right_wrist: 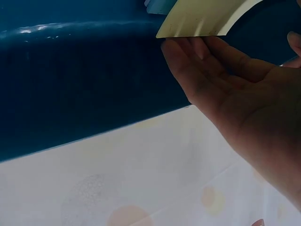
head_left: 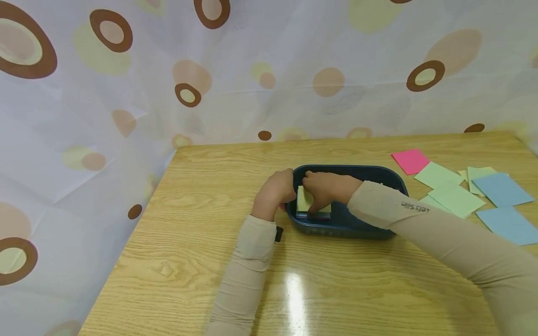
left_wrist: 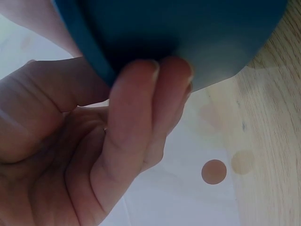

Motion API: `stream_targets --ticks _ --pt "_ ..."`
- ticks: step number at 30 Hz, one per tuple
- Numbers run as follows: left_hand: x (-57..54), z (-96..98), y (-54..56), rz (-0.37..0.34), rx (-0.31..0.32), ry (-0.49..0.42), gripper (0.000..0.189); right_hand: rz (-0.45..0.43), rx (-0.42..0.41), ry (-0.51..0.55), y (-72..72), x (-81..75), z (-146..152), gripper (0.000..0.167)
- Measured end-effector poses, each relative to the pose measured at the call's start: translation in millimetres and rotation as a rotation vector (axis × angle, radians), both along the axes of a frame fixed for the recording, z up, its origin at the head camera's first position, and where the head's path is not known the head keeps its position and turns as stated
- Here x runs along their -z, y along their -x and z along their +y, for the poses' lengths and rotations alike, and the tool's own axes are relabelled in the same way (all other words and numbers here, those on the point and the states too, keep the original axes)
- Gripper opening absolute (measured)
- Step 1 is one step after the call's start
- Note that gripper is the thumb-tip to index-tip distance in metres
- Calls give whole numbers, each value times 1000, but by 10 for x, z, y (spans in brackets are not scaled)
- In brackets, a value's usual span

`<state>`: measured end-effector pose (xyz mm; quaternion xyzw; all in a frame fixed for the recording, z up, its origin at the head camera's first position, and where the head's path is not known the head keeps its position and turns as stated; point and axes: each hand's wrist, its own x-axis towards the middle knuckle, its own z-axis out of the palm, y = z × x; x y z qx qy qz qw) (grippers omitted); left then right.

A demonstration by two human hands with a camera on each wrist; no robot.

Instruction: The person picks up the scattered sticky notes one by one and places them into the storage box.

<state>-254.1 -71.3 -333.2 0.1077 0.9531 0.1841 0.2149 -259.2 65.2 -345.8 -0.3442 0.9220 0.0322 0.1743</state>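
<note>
A dark blue plastic basin (head_left: 357, 232) stands on the table. My left hand (head_left: 275, 193) grips its left end; in the left wrist view, thumb and fingers pinch the rim (left_wrist: 89, 42) from both sides. My right hand (head_left: 325, 189) reaches down inside the basin's left part, on a small stack of sticky notes (head_left: 304, 199). Yellow shows on top, with blue and red edges below. The thumb is at the stack's near side, the fingers at the far side. Seen from the right wrist, fingertips meet the edge of a bent yellow sheet (right_wrist: 197, 21), near a light blue piece (right_wrist: 161, 6).
Loose paper squares lie on the table right of the basin: a pink one (head_left: 411, 161), several pale green ones (head_left: 456, 198) and blue ones (head_left: 502, 189). Dotted white cloth (head_left: 294, 112) hangs behind and left of the wooden table (head_left: 189, 261).
</note>
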Motion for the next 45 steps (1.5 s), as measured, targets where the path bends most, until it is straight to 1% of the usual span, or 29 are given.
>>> stream_targets --ticks 7,13,17,23,29,35,40,45 --pt "16 -11 -3 7 4 -8 48 7 -19 -13 -13 10 -37 51" --pt "16 -11 -2 5 5 -9 52 -13 14 -19 -19 38 -47 58" --pt "-4 -8 -11 -1 4 -4 55 -20 23 -26 -19 47 -57 63" --pt "-28 -11 -20 -10 -2 -13 52 -16 28 -41 -11 66 -56 70" --pt "-14 -13 -14 -2 3 -14 51 -2 42 -15 -15 103 -62 70" --pt "-12 -11 -10 -10 2 -12 52 17 56 -4 -37 123 -67 71" --pt "-18 -12 -12 -6 -1 -8 50 24 78 -14 -56 138 -70 74" --pt "-23 -5 -21 -3 -1 -2 50 23 73 -44 -73 153 -76 74"
